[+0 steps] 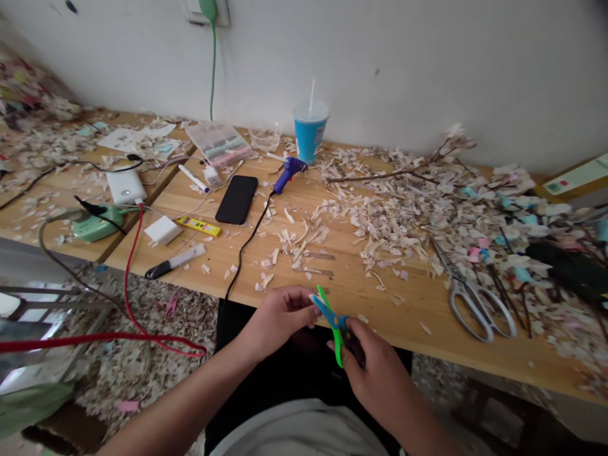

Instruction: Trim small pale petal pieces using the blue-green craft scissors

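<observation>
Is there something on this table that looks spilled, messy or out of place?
Yes. Pale paper scraps are strewn over the wooden table, thickest at the right, and also over the floor. The big metal scissors lie half among them. A red cable hangs off the table's edge.

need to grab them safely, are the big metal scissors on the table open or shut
Shut: the big metal scissors lie flat on the wooden table, blades together in one point.

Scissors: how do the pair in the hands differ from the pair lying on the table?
The green-and-blue scissors are small, plastic-handled and held by the right hand at the table's edge; the grey scissors are larger and lie untouched among paper scraps. The left hand pinches something small at the small pair's tips. Both pairs are open.
</observation>
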`<state>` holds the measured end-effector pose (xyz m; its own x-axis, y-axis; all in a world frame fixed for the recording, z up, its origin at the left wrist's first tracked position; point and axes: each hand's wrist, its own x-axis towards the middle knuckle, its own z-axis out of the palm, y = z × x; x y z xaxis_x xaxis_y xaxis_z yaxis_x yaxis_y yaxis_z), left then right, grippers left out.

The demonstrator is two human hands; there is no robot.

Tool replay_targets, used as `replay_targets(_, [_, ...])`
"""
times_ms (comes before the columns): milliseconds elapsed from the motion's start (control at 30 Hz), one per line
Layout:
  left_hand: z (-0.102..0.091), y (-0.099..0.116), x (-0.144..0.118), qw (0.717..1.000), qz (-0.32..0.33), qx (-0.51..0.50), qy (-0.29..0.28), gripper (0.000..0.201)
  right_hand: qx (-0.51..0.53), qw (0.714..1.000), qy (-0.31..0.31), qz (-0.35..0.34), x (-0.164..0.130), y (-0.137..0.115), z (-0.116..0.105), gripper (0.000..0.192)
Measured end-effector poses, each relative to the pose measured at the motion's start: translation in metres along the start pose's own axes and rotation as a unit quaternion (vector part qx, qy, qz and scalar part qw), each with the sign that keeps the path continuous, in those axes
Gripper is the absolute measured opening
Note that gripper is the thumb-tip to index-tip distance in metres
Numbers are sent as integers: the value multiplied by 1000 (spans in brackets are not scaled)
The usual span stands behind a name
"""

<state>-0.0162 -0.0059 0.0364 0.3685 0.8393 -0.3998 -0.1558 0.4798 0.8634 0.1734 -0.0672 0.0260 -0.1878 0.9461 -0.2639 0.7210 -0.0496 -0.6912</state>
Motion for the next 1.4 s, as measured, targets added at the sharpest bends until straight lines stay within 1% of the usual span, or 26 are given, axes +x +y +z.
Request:
replay_targets(167, [-6,0,-2,998,26,60,-21,22,-10,1000,-13,2,0,-4,-3,19])
replay_targets(267, [-7,6,-3,993,37,103,-31,20,-10,1000,-9,-2,0,-6,-5,18])
replay_targets(433, [-10,21,-4,983,26,178,-38,16,-13,1000,-15,-4,-1,-2,-2,16])
replay_targets(500, [-11,22,-3,983,15,181,-36,16,-11,1000,-9,-6,-1,1,0,19])
replay_targets(567, [-9,18,-1,991,-1,127,-31,18,-3,1000,-4,-2,-1,2,3,22])
replay_targets(633, [-3,11,-1,999,-24,19,-19,24,0,1000,10,2,-2,3,5,24])
replay_targets(733, [8,-1,-3,989,-53,-134,18,27,-10,1000,23,1,-3,4,7,24])
replay_targets(767, [12,-5,-4,985,-55,-161,29,27,-12,1000,22,0,-3,4,8,24])
replay_targets(833, [16,-9,-5,982,-46,-179,39,28,-12,1000,14,1,-4,5,7,24])
replay_targets(933, [17,-11,-5,987,-24,-154,32,29,1,1000,8,-4,-4,5,5,24])
replay_targets(1133, [10,-2,-3,999,3,-42,34,27,14,1000,-6,5,-3,0,2,20])
replay_targets(1267, [8,4,-2,999,11,-6,41,22,25,1000,-15,1,-3,-1,4,20])
replay_targets(1400, [9,2,-2,998,26,16,46,19,35,999,-16,9,-2,-4,3,18])
